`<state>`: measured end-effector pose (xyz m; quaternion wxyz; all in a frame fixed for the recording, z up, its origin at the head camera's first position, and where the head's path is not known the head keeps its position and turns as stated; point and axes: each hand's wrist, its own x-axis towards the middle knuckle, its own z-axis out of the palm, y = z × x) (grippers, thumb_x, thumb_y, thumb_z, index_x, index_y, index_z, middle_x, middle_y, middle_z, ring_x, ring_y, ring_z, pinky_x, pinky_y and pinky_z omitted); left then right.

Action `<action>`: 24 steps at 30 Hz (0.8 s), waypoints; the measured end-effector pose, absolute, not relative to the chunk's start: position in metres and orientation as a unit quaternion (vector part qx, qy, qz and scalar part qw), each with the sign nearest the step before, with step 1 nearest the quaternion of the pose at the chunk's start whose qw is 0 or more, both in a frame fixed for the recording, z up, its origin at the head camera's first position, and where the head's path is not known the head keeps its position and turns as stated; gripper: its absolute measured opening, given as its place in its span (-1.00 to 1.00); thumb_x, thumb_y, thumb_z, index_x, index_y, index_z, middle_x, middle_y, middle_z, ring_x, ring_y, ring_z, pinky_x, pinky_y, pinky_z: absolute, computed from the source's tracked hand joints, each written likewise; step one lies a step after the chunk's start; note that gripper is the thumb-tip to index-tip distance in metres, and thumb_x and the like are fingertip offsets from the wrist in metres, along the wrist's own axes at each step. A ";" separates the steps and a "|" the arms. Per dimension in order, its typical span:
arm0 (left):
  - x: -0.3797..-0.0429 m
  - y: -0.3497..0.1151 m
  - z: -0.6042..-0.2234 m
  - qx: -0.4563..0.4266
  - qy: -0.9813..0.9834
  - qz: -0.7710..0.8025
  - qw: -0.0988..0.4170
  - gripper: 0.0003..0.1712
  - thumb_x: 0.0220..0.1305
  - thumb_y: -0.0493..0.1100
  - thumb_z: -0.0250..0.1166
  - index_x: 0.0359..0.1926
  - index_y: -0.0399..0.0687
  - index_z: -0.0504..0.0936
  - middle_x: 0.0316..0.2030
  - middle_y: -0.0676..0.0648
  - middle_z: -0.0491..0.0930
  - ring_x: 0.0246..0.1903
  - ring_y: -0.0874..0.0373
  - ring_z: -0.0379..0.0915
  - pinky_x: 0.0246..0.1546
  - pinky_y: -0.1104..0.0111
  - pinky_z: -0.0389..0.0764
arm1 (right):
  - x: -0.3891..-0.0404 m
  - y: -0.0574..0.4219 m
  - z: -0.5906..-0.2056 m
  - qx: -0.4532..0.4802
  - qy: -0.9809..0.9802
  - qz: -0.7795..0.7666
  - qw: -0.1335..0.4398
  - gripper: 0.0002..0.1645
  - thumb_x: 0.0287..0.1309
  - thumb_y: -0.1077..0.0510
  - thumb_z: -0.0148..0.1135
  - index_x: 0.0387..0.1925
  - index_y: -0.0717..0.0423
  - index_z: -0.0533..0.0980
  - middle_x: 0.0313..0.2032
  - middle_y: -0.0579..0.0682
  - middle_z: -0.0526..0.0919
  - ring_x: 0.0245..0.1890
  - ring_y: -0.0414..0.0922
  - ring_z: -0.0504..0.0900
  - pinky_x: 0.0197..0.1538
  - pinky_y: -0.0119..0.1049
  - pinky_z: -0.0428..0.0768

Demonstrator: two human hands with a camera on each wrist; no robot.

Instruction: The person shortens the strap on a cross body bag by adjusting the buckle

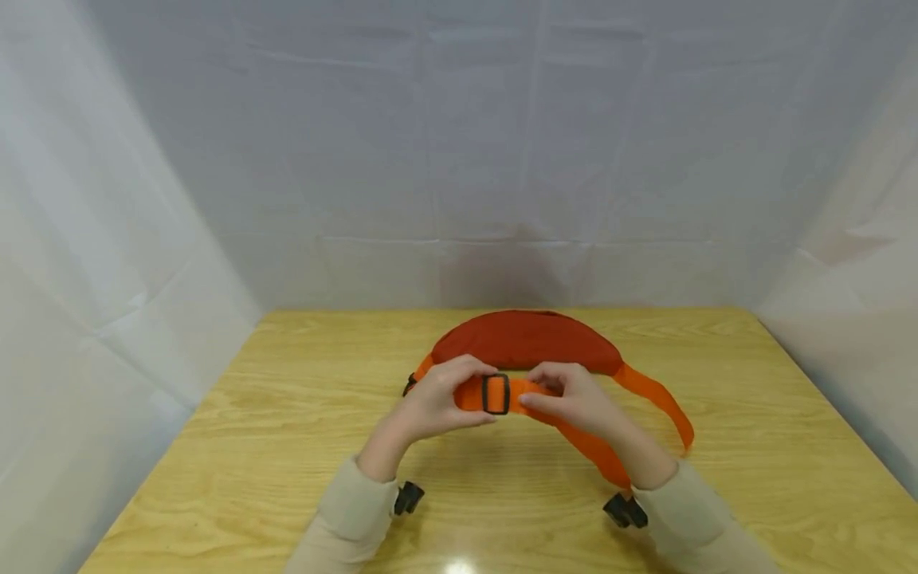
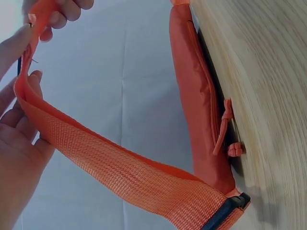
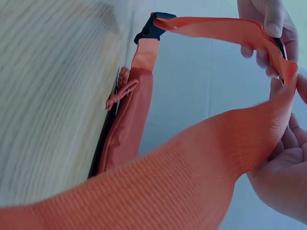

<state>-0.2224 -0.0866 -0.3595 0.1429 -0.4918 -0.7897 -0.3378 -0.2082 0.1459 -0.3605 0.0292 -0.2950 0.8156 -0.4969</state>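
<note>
A red waist bag [image 1: 527,339] lies toward the back of the table, its orange strap [image 1: 591,450] raised in front of it. My left hand [image 1: 441,399] grips the strap at a black slide adjuster [image 1: 496,395], fingertips along the upper edge and thumb along the lower one. Just to the right, my right hand [image 1: 577,399] pinches the webbing between thumb and fingers. Down from there the strap hangs toward the right wrist. In the left wrist view, the strap runs from the left hand to a black buckle piece [image 2: 225,211] at the bag's end.
The wooden table [image 1: 287,446] has pale sheeting [image 1: 502,143] behind and at both sides. Another strap length [image 1: 663,399] curves from the bag's right end onto the table. Knotted zipper pulls [image 2: 225,124] show on the bag. A small black device [image 1: 409,498] sits by the left wrist.
</note>
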 end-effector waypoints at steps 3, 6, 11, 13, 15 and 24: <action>-0.223 -0.086 -0.359 -0.500 -0.778 -0.349 0.152 -0.45 -0.16 -0.20 0.45 -0.08 -0.20 0.48 -0.20 -0.04 0.49 -0.27 0.25 0.38 -0.30 0.48 0.46 | -0.208 0.144 -0.359 -0.284 0.805 -0.520 0.045 -0.79 0.05 0.14 0.23 -0.31 0.21 0.53 -0.51 -0.02 0.59 -0.61 -0.17 0.47 -0.48 -0.32 0.49; -0.223 -0.086 -0.359 -0.506 -0.770 -0.357 0.155 -0.45 -0.17 -0.21 0.45 -0.07 -0.21 0.48 -0.19 -0.05 0.49 -0.25 0.24 0.38 -0.28 0.48 0.45 | -0.207 0.144 -0.357 -0.272 0.794 -0.541 0.059 -0.77 0.05 0.17 0.22 -0.30 0.28 0.52 -0.53 0.02 0.59 -0.65 -0.19 0.41 -0.51 -0.34 0.46; -0.223 -0.086 -0.359 -0.513 -0.763 -0.363 0.152 -0.45 -0.16 -0.21 0.45 -0.07 -0.20 0.49 -0.18 -0.06 0.49 -0.23 0.23 0.38 -0.25 0.49 0.44 | -0.208 0.145 -0.357 -0.259 0.777 -0.567 0.086 -0.76 0.06 0.22 0.21 -0.29 0.36 0.52 -0.57 0.07 0.57 -0.69 -0.23 0.35 -0.53 -0.39 0.43; -0.223 -0.086 -0.360 -0.516 -0.760 -0.365 0.151 -0.45 -0.16 -0.21 0.45 -0.07 -0.21 0.49 -0.18 -0.06 0.49 -0.21 0.22 0.38 -0.24 0.49 0.44 | -0.209 0.146 -0.357 -0.263 0.765 -0.580 0.096 -0.76 0.06 0.25 0.20 -0.28 0.41 0.51 -0.55 0.10 0.58 -0.67 -0.22 0.39 -0.51 -0.38 0.45; -0.223 -0.086 -0.360 -0.518 -0.758 -0.367 0.149 -0.45 -0.16 -0.21 0.45 -0.07 -0.22 0.50 -0.17 -0.06 0.49 -0.21 0.22 0.38 -0.24 0.50 0.44 | -0.211 0.147 -0.358 -0.270 0.751 -0.592 0.106 -0.75 0.07 0.28 0.19 -0.27 0.44 0.50 -0.51 0.11 0.59 -0.63 -0.21 0.44 -0.48 -0.38 0.48; -0.223 -0.083 -0.361 -0.530 -0.748 -0.373 0.147 -0.46 -0.15 -0.23 0.44 -0.07 -0.27 0.50 -0.18 -0.10 0.50 -0.20 0.14 0.40 -0.23 0.45 0.46 | -0.214 0.147 -0.359 -0.293 0.727 -0.607 0.131 -0.73 0.09 0.28 0.16 -0.26 0.48 0.49 -0.45 0.14 0.61 -0.60 -0.22 0.45 -0.44 -0.39 0.49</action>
